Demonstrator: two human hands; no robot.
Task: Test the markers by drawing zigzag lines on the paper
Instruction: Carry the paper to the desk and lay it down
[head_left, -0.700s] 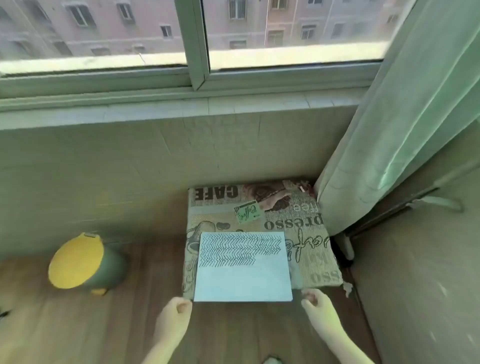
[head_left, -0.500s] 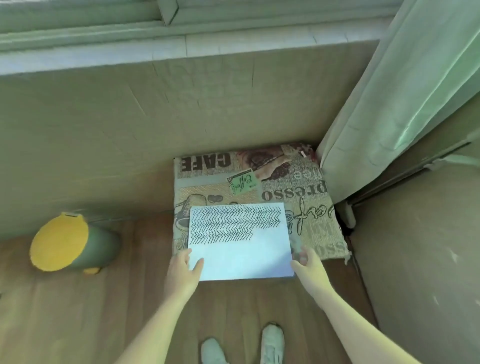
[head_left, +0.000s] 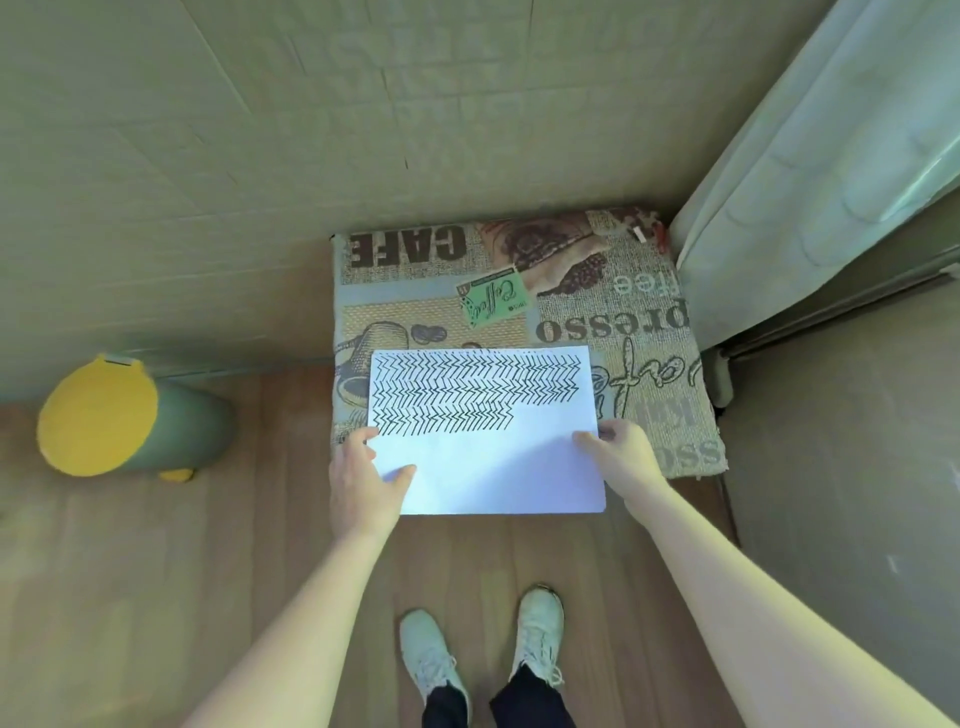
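Hands pinch flat white zigzag-inked paper over coarse burlap-print cushion.

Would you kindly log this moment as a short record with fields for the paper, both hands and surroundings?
paper: white sheet on the cushion, near edge overhanging the floor; black zigzag rows fill its far part
left hand: grips the sheet's left edge, thumb on top
right hand: grips the right edge
markers: none visible
nearby: yellow-lidded bin, curtain

Paper hides cushion front; left hand fingers under paper edge; legs cut off at bottom.
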